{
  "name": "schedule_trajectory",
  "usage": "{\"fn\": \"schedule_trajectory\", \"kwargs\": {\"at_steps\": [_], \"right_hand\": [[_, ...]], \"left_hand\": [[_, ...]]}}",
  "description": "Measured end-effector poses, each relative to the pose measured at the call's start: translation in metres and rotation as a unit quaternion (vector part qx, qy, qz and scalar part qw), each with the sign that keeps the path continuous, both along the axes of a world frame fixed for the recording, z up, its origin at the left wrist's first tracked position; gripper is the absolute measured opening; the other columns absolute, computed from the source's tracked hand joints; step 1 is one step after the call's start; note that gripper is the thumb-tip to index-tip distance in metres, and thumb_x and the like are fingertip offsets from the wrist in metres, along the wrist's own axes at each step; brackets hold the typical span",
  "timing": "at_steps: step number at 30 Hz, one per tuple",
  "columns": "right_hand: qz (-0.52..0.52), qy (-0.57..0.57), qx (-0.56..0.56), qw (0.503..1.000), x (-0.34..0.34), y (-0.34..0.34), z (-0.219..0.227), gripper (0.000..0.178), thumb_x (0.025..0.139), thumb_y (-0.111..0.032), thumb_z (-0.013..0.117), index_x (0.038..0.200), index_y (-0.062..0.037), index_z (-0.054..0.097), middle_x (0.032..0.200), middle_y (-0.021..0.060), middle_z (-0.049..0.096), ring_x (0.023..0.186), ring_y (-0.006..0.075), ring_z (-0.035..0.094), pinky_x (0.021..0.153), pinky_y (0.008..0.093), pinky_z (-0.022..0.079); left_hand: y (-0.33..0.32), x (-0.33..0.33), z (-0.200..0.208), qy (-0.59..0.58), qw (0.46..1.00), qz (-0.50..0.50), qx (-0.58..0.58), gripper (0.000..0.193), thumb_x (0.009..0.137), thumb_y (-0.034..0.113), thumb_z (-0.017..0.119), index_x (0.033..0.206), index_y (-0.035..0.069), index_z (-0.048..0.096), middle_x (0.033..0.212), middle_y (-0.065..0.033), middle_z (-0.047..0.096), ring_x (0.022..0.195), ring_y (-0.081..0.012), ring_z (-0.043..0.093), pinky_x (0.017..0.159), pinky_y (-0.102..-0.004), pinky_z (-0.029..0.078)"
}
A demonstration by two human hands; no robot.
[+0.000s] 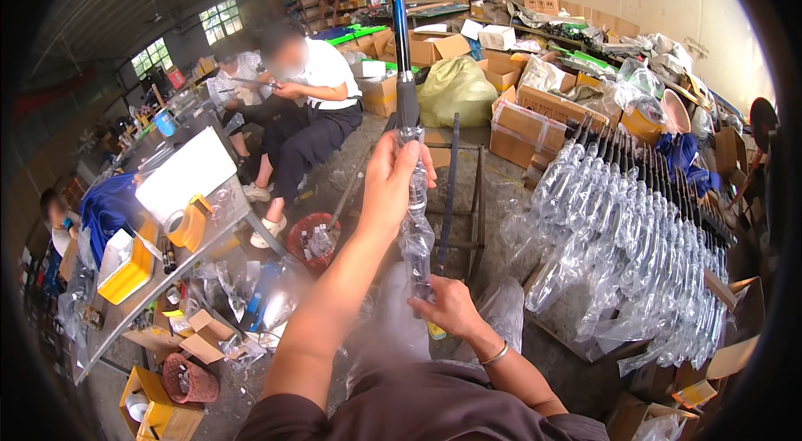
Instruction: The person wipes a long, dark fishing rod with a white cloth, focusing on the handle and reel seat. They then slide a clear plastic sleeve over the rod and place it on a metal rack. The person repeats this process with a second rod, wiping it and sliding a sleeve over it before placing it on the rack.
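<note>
Fingers of the left hand and right hand are closed on one upright dark rod, partly inside a clear plastic sleeve, beside many bagged rods racked at right.

Cardboard boxes — yellow sack

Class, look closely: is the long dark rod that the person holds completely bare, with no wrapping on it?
No: a clear plastic sleeve covers the long dark rod between the left hand and right hand.

Glossy dark rod in crinkly clear plastic sleeve.
</note>
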State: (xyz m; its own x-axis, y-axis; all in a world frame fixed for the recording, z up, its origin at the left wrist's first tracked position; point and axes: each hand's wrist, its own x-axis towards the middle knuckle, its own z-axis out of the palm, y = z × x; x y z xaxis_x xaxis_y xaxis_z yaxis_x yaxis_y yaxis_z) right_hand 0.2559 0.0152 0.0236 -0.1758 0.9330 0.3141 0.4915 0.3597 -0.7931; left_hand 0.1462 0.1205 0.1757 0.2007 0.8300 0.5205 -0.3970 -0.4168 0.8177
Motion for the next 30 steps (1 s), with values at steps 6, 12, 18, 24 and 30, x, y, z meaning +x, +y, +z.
{"fn": "schedule_trajectory", "kwargs": {"at_steps": [6, 12, 18, 24, 30], "right_hand": [[0.087, 0.014, -0.117, 0.989, -0.005, 0.004, -0.009, 0.033, 0.079, -0.029, 0.074, 0.086, -0.0009, 0.059, 0.065, 0.0153, 0.060, 0.061, 0.0328, 0.059, 0.060, 0.0396, 0.046], [0.155, 0.046, -0.144, 0.976, 0.001, 0.027, -0.004, 0.031, 0.080, -0.025, 0.075, 0.089, -0.0001, 0.059, 0.067, 0.0155, 0.056, 0.059, 0.0268, 0.054, 0.059, 0.0372, 0.044], [0.145, 0.010, -0.145, 0.979, -0.004, 0.039, -0.010, 0.028, 0.080, -0.021, 0.075, 0.089, 0.0001, 0.060, 0.067, 0.0146, 0.055, 0.059, 0.0228, 0.050, 0.059, 0.0369, 0.043], [0.159, 0.040, -0.162, 0.973, -0.005, 0.046, -0.030, 0.029, 0.081, -0.019, 0.076, 0.095, 0.0010, 0.061, 0.067, 0.0026, 0.054, 0.062, 0.0083, 0.045, 0.055, 0.0284, 0.041], [0.225, 0.091, -0.201, 0.949, 0.000, 0.052, -0.058, 0.029, 0.083, -0.022, 0.075, 0.096, -0.0001, 0.061, 0.070, -0.0017, 0.056, 0.065, 0.0070, 0.048, 0.057, 0.0268, 0.043]], "left_hand": [[-0.002, -0.023, -0.031, 0.012, 0.997, -0.064, -0.053, 0.026, 0.094, 0.022, 0.059, 0.109, 0.002, 0.050, 0.095, -0.0118, 0.063, 0.076, -0.0190, 0.064, 0.068, -0.0316, 0.055], [0.043, -0.050, -0.001, -0.077, 0.988, -0.109, -0.079, 0.058, 0.101, 0.048, 0.033, 0.135, 0.002, 0.040, 0.106, -0.0148, 0.061, 0.089, -0.0230, 0.064, 0.072, -0.0342, 0.055], [0.056, -0.052, -0.028, -0.080, 0.988, -0.097, -0.086, 0.043, 0.099, 0.031, 0.048, 0.126, -0.003, 0.047, 0.089, -0.0074, 0.058, 0.072, -0.0149, 0.058, 0.065, -0.0307, 0.051], [0.046, -0.050, -0.063, -0.039, 0.989, -0.052, -0.134, 0.035, 0.093, 0.007, 0.055, 0.125, -0.001, 0.048, 0.092, -0.0067, 0.057, 0.074, -0.0138, 0.059, 0.067, -0.0317, 0.053], [0.045, -0.058, -0.080, -0.109, 0.966, -0.135, -0.192, 0.037, 0.097, 0.028, 0.051, 0.121, 0.000, 0.050, 0.085, -0.0057, 0.056, 0.066, -0.0146, 0.056, 0.061, -0.0311, 0.049]]}}
